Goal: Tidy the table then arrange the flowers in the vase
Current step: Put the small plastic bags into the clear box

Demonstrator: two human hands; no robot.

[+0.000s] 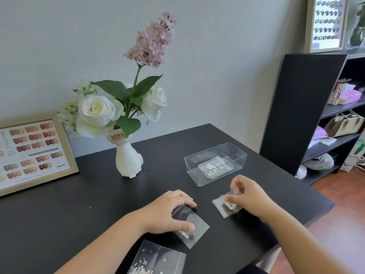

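Observation:
On the black table (79, 214) my left hand (167, 211) grips a small clear packet (194, 227) of tiny pale beads, thumb and fingers on its edges. My right hand (248, 194) pinches a second small packet (227, 207) lying to the right. A third clear packet (158, 260) with scattered beads lies at the near edge. Behind the hands stands a clear plastic box (235, 153) with one packet (215, 168) inside. A white cat-shaped vase (128, 161) stands at the back, holding white roses (96, 110) and a tall pink blossom stem (154, 40).
A gold-framed colour chart (33, 153) leans against the wall at the back left. A black shelf unit (308, 115) with bags and boxes stands to the right of the table. The table's right edge drops to a wooden floor (343, 204).

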